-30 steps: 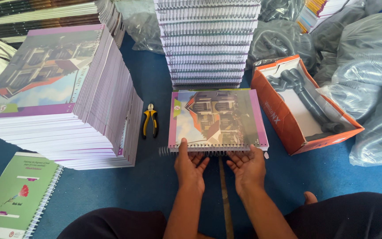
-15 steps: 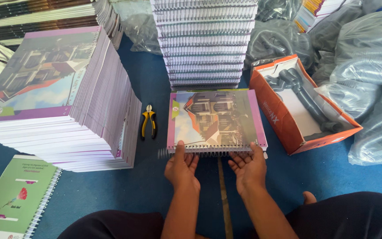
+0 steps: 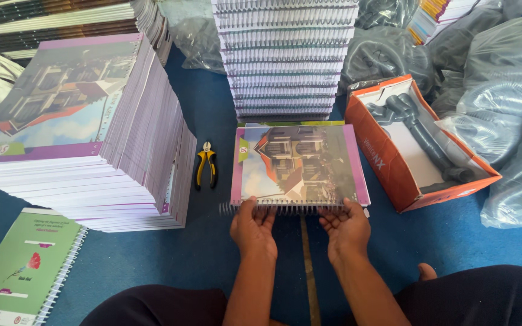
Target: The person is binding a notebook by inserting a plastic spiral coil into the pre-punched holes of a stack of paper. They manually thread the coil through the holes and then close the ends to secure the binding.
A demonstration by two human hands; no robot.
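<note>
A notebook (image 3: 300, 163) with a purple-edged cover showing a house lies on the blue floor in front of me. A black spiral coil (image 3: 285, 209) runs along its near edge. My left hand (image 3: 254, 226) pinches the coil and the cover's edge near the left end. Fingers of my right hand (image 3: 347, 224) rest on the coil near the right end. Yellow-handled pliers (image 3: 205, 165) lie just left of the notebook, untouched.
A tall stack of unbound purple-edged books (image 3: 86, 133) stands at left, and a pile of spiral-bound notebooks (image 3: 285, 57) behind. An orange box (image 3: 394, 175) holding black coils sits at right, with plastic bags of coils (image 3: 509, 121) beyond. A green spiral notebook (image 3: 25, 265) lies near left.
Both hands have shifted slightly along the notebook's near edge, working the coil. The notebook stays in place.
</note>
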